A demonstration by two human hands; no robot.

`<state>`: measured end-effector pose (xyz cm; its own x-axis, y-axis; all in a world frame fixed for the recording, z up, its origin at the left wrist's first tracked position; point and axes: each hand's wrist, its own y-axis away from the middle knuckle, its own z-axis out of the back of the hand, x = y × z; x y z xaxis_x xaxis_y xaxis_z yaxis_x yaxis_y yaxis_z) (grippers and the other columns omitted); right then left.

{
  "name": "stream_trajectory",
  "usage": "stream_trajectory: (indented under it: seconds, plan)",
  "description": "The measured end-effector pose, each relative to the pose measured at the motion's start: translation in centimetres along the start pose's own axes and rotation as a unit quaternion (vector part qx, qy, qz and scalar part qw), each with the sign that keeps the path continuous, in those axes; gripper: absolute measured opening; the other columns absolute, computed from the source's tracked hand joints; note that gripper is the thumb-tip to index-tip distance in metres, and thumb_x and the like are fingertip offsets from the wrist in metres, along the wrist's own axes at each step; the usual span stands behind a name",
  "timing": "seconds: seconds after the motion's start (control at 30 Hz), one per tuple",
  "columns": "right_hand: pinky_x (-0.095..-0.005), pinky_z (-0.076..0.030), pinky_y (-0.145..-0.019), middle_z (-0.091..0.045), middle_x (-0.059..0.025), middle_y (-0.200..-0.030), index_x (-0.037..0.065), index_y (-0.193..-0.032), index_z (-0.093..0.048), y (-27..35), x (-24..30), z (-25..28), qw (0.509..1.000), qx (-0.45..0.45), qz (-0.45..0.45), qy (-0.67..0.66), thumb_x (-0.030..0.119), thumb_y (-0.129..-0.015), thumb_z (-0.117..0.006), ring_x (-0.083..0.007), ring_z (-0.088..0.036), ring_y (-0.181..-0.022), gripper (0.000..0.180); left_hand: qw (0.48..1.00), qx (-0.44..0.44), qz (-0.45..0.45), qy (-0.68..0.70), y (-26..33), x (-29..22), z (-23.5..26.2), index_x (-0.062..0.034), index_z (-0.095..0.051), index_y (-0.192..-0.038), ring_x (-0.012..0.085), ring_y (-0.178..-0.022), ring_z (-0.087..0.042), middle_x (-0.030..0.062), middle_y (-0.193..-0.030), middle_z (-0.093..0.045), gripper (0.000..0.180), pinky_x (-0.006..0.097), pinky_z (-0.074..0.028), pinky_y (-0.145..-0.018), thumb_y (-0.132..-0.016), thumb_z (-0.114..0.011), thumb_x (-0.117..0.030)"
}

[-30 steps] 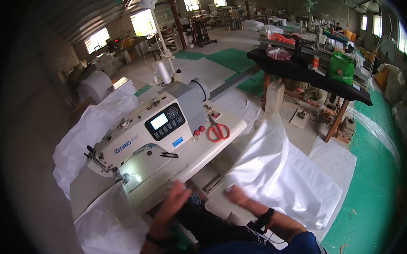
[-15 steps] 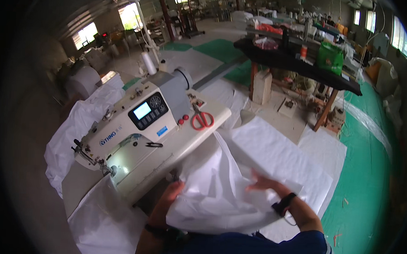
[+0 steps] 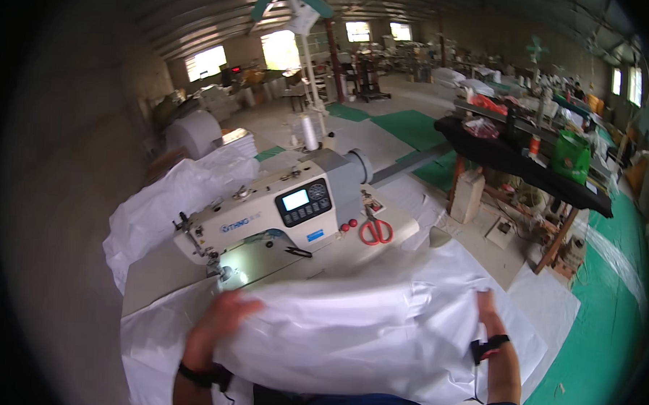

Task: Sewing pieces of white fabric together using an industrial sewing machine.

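Observation:
A large white plastic-like sheet [image 3: 354, 341] is spread, raised and creased, between my two hands in front of my body. At its left end my left hand [image 3: 218, 324], blurred by motion, grips the upper corner. My right hand [image 3: 486, 305] is closed on the sheet's right edge, with the fingers partly hidden behind it. Beyond the sheet stands a white and grey sewing machine [image 3: 266, 214], its needle area [image 3: 224, 270] lit, close to my left hand. The sheet covers the front of the machine table.
Red-handled scissors [image 3: 376, 232], small black thread snips [image 3: 298, 251] and two red round things [image 3: 348, 224] lie on the machine bed. More white sheeting [image 3: 173, 189] is heaped behind the machine. A black-covered bench [image 3: 529, 161] with a green bag [image 3: 571, 157] stands at the far right.
The white sheet has been lifted and spread wide across the table front. My left hand has moved left, my right hand right. The head view has shifted, showing more of the room.

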<state>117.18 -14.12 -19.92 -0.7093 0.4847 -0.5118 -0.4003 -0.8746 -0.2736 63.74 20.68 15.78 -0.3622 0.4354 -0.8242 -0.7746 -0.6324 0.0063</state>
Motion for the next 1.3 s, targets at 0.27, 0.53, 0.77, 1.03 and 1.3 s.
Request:
stream_trajectory:
  seconds: [0.27,0.53,0.77,1.03,1.3]
  plan:
    - [-0.0418,-0.050,-0.074,-0.064,-0.0224,-0.087,-0.005,-0.088,-0.060,9.5,-12.0,-1.3,0.792,0.098,-0.487,-0.355,0.021,-0.074,-0.057,-0.0353,-0.063,-0.084,0.030,0.656,-0.690,-0.166,-0.256,30.2,12.3,33.7,-0.0011,-0.033,-0.137,0.0289,-0.116,-0.046,0.0212,-0.129,-0.045,0.052,0.041,-0.035,-0.099,-0.097,-0.028,-0.033]
    - [-0.0553,-0.025,-0.103,-0.022,-0.0199,-0.144,0.013,-0.144,-0.012,6.6,-1.5,6.3,0.935,0.131,-0.282,-0.170,0.006,-0.075,-0.052,-0.0379,-0.027,-0.130,0.081,0.644,-0.726,-0.022,-0.240,41.0,14.2,21.3,0.0038,-0.047,-0.122,0.0240,-0.094,-0.056,0.0169,-0.104,-0.057,0.050,0.035,-0.044,-0.084,-0.093,-0.042,-0.036]
    - [-0.0571,-0.021,-0.099,-0.023,-0.0155,-0.137,0.014,-0.130,-0.031,0.3,-2.7,-1.0,0.879,0.420,-0.142,-0.174,0.051,-0.078,-0.050,-0.0328,-0.018,-0.127,0.066,0.780,-0.573,0.249,0.034,36.2,13.4,7.4,0.0027,-0.057,-0.109,0.0218,-0.082,-0.058,0.0116,-0.088,-0.061,0.046,0.033,-0.046,-0.075,-0.092,-0.046,-0.038]
    - [-0.0301,-0.049,-0.064,-0.062,-0.0083,-0.085,0.003,-0.106,-0.057,-15.9,15.3,32.7,0.672,0.197,0.148,-0.698,0.023,-0.084,-0.061,-0.0177,-0.061,-0.080,0.030,0.755,-0.431,0.491,-0.063,43.2,25.7,3.8,0.0052,-0.062,-0.091,0.0180,-0.074,-0.058,0.0112,-0.081,-0.065,0.047,0.033,-0.046,-0.071,-0.089,-0.050,-0.041]
    - [-0.0299,-0.052,-0.069,-0.061,-0.0113,-0.099,0.000,-0.112,-0.052,-12.3,41.2,46.4,0.428,0.547,0.252,-0.674,0.041,-0.086,-0.056,-0.0195,-0.063,-0.085,0.048,0.749,-0.432,0.483,-0.136,46.6,27.4,4.1,0.0076,-0.058,-0.103,0.0285,-0.087,-0.062,0.0226,-0.094,-0.064,0.046,0.037,-0.045,-0.078,-0.088,-0.052,-0.035]
